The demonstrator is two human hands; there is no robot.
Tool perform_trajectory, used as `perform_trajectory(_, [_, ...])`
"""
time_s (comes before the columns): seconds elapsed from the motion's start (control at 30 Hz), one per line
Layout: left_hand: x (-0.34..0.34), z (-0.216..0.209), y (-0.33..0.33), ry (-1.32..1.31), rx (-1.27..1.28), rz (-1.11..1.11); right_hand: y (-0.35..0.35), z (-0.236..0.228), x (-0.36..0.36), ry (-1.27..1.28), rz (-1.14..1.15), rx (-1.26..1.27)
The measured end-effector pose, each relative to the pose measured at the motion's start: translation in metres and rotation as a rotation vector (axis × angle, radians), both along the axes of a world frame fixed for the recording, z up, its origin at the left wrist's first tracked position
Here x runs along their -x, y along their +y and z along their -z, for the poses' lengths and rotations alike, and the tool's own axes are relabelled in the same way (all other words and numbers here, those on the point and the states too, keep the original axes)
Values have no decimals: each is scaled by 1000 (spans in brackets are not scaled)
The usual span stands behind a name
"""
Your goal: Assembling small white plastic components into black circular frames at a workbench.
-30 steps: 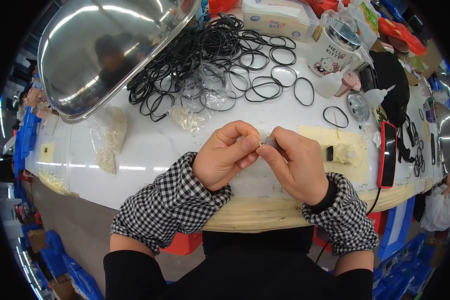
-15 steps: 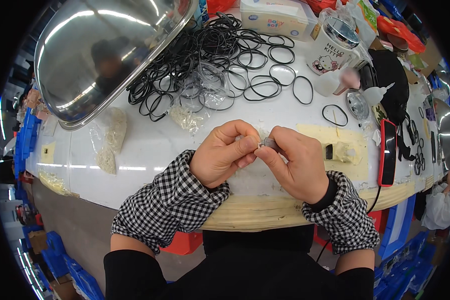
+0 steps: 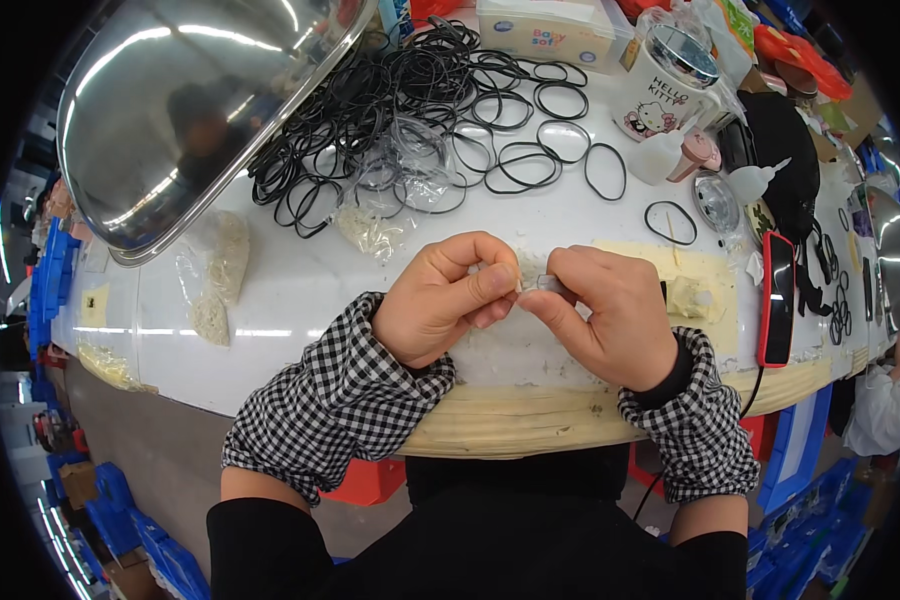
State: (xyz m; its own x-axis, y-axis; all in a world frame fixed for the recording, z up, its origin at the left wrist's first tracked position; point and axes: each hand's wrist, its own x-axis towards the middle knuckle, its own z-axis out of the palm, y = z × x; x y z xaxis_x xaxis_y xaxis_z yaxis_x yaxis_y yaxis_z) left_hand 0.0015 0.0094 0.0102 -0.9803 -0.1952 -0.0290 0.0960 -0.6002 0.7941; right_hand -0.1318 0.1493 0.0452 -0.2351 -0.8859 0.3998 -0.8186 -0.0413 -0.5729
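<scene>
Both hands meet above the near part of the white table (image 3: 300, 290). My left hand (image 3: 442, 300) is closed in a pinch, thumb against forefinger, and whatever sits between the fingertips is too small to make out. My right hand (image 3: 618, 318) grips a small grey piece (image 3: 547, 283) between thumb and bent forefinger. The tip of that piece points at the left fingertips. Beyond the hands lies a heap of thin black rubber rings (image 3: 410, 75), with some single rings (image 3: 605, 172) spread to its right. A plastic bag of small pale pieces (image 3: 368, 230) rests near my left hand.
A large shiny metal bowl (image 3: 190, 110) stands tilted at the far left, a bag of pale bits (image 3: 215, 270) below it. To the right are a white mug (image 3: 660, 95), masking tape (image 3: 710, 285) stuck on the table and a red-edged phone (image 3: 776, 300) with a cable. Wooden edging (image 3: 520, 420) lines the front.
My right hand has shifted slightly right, away from the left, and more of the grey piece shows between them. My left hand keeps its pinch, nearly still.
</scene>
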Motion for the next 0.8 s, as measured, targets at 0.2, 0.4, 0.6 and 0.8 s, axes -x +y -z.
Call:
perform_trajectory(0.2, [1, -5, 1, -65, 94, -15, 7, -15, 14, -131, 97, -39])
perform_trajectory(0.4, [2, 1, -6, -62, -9, -59, 11, -14, 27, -100, 192, 48])
perform_trajectory(0.6, [4, -2, 0, -200, -9, -194, 24, -12, 35, 75, 126, -360])
perform_trajectory(0.8, [2, -1, -1, -277, 1, -223, 23, 2, 34, 179, 119, -466])
